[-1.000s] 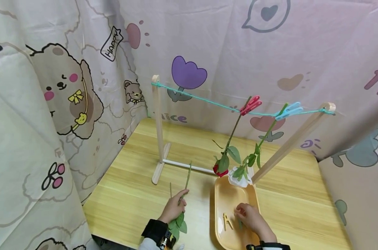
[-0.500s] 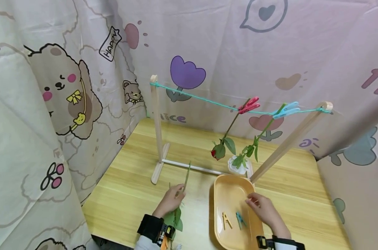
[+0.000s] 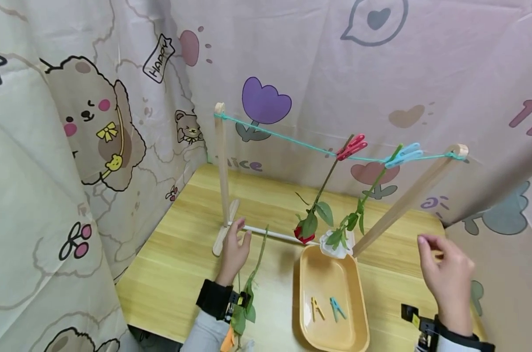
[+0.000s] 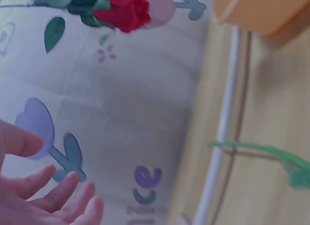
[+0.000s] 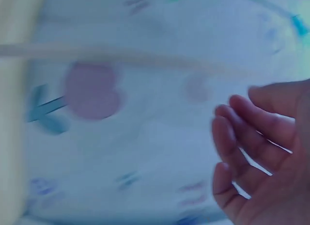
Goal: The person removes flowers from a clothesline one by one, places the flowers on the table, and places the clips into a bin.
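My left hand [image 3: 234, 254] is raised by the left foot of a wooden stand, fingers spread and nothing in them. Below it, green leafy flower stems [image 3: 258, 264] lie on the table, with an orange bloom [image 3: 227, 340] partly hidden by the wrist. Off to the right of the tray, my right hand [image 3: 448, 271] hangs in the air, its fingers loosely bent and holding nothing. A red rose [image 3: 304, 235] and a white flower [image 3: 334, 247] hang upside down from a teal string [image 3: 287, 140], clipped by a red clothespin [image 3: 352, 147] and a light blue clothespin [image 3: 404, 155].
An orange-yellow tray [image 3: 329, 276] holds a yellow clothespin [image 3: 317, 309] and a blue clothespin [image 3: 337, 309]. The stand's left post [image 3: 222, 171] and slanting right post [image 3: 408, 203] carry the string. A white rod [image 3: 276, 235] runs low between them. Printed curtains [image 3: 318, 63] enclose the table.
My left hand has let go of the stem and risen forward. My right hand has left the tray and moved far to the right, uncovering the blue clothespin. The hanging flowers sway slightly.
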`<action>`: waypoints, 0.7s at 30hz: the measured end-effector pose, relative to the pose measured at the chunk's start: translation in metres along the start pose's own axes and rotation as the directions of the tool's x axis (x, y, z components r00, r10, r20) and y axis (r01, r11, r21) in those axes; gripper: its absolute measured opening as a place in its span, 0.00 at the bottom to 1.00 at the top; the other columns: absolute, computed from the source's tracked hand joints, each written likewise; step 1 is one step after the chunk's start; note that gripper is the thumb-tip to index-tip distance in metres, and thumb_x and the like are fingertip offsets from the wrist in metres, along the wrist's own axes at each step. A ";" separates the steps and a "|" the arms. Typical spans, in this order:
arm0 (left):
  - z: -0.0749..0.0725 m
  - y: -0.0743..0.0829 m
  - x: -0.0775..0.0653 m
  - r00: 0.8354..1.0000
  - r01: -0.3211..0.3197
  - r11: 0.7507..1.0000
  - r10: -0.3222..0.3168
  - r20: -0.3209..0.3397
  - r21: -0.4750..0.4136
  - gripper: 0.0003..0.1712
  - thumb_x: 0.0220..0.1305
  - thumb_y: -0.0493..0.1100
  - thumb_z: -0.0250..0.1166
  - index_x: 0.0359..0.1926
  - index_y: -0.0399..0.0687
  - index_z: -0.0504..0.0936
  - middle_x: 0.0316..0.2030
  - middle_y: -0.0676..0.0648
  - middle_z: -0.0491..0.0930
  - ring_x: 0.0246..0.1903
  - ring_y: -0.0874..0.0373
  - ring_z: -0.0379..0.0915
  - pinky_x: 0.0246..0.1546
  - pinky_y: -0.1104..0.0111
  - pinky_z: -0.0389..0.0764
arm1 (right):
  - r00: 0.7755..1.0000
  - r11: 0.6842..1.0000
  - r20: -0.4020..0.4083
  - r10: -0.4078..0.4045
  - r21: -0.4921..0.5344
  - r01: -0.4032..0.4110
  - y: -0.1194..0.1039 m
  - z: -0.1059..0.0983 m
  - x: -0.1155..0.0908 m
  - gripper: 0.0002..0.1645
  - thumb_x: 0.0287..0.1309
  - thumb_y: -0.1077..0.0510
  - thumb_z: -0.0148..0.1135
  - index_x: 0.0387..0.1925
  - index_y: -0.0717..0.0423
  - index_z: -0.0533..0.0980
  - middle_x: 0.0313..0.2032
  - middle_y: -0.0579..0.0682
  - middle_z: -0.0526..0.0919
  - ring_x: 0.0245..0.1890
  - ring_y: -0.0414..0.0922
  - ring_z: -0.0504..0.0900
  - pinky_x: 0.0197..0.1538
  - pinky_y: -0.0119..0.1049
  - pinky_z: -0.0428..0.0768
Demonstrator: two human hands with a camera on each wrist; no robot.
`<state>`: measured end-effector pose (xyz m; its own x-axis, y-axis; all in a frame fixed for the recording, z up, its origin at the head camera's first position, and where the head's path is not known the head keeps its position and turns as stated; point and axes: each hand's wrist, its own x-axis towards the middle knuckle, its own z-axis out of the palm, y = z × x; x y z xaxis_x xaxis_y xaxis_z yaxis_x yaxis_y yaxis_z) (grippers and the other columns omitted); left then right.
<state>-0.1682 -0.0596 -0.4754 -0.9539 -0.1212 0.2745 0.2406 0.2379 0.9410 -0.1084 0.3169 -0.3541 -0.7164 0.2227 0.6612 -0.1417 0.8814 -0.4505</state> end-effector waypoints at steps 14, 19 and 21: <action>0.033 0.067 0.035 0.975 -0.218 0.975 0.216 -0.060 -0.033 0.27 0.68 0.41 0.53 0.65 0.40 0.62 0.65 0.39 0.64 0.65 0.45 0.59 0.62 0.48 0.64 | 0.866 0.853 -0.446 -0.227 0.338 0.398 -0.132 0.006 0.082 0.13 0.52 0.61 0.59 0.28 0.71 0.81 0.26 0.67 0.80 0.31 0.30 0.74 0.41 0.19 0.70; 0.045 0.084 0.041 0.967 -0.255 0.966 0.255 -0.010 -0.039 0.29 0.67 0.42 0.54 0.67 0.41 0.60 0.67 0.42 0.62 0.68 0.48 0.56 0.66 0.51 0.60 | 0.866 0.826 -0.349 -0.358 0.314 0.468 -0.158 0.021 0.100 0.19 0.53 0.54 0.58 0.39 0.66 0.80 0.38 0.64 0.81 0.36 0.53 0.77 0.44 0.25 0.70; 0.050 0.088 0.045 0.967 -0.253 0.967 0.254 0.024 -0.028 0.31 0.67 0.43 0.54 0.68 0.42 0.58 0.68 0.43 0.60 0.69 0.49 0.54 0.67 0.51 0.58 | 0.865 0.817 -0.268 -0.424 0.298 0.493 -0.167 0.026 0.107 0.21 0.55 0.54 0.59 0.45 0.64 0.78 0.44 0.63 0.79 0.42 0.56 0.77 0.47 0.32 0.72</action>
<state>-0.1986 0.0040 -0.3906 -0.8655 -0.0339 0.4998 0.4794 0.2333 0.8460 -0.1794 0.1829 -0.2240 -0.3765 -0.0697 0.9238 -0.6725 0.7064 -0.2208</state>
